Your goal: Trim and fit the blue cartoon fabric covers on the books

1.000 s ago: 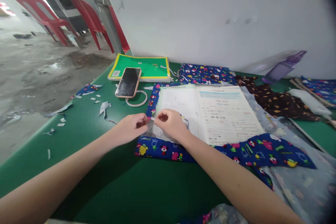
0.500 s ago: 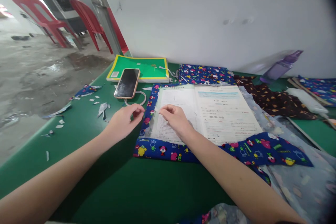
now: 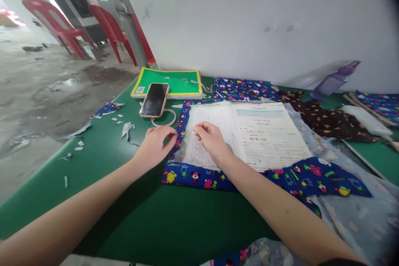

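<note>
An open book (image 3: 268, 133) with printed pages lies on the green table, wrapped along its left and lower edges by blue cartoon-print fabric (image 3: 195, 178). Over the left page is my right hand (image 3: 212, 141), its thumb and fingertips pinched together; whatever they hold is too small to make out. My left hand (image 3: 157, 143) is at the cover's left edge with fingers curled in and thumb close to them. What lies between those fingers is hidden. Just beyond it, a pale ring (image 3: 164, 118) sits beside a phone (image 3: 154, 99).
A green book (image 3: 181, 83) lies under part of the phone. Paper scraps (image 3: 127, 129) are scattered at left. Behind the open book are folded blue fabric (image 3: 243, 87), brown fabric (image 3: 330, 120) and a leaning purple bottle (image 3: 332, 83). A blue strip (image 3: 324, 176) crosses the book's lower right corner.
Both hands have shifted slightly right, the left one closer to the cover's edge. The view has moved a little; the book lies as before.
</note>
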`<state>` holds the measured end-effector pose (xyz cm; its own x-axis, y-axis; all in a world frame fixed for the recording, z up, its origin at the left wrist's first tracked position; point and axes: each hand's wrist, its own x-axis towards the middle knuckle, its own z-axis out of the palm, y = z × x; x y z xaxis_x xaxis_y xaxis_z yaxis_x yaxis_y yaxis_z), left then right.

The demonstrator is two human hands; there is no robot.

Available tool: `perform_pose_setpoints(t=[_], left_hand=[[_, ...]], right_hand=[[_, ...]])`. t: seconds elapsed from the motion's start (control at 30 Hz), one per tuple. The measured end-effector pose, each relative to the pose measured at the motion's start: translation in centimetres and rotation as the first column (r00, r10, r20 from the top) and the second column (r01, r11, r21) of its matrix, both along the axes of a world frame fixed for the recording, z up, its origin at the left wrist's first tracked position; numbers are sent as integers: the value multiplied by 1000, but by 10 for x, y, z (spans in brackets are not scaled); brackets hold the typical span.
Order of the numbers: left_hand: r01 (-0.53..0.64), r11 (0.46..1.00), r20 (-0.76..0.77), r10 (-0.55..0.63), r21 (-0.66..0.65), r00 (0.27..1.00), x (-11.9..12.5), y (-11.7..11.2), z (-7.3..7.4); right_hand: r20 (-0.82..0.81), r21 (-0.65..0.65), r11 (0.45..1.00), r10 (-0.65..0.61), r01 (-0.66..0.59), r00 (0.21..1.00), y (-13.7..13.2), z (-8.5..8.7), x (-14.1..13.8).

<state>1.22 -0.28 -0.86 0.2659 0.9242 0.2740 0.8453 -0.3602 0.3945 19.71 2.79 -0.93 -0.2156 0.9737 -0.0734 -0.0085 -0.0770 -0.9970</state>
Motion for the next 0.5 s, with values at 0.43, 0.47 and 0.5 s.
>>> perform_pose_setpoints(t=[0.43, 0.47, 0.5], left_hand=[[130, 952, 46, -122, -277, 991, -7, -54, 29], [144, 956, 21, -143, -256, 989, -7, -58, 28], [156, 961, -1, -161, -230, 987, -7, -61, 26]], right_hand=[[743, 665, 702, -584, -255, 327, 16, 43, 132], [762, 638, 710, -528, -298, 374, 10, 41, 127], [780, 605, 717, -446, -347, 438, 3, 40, 118]])
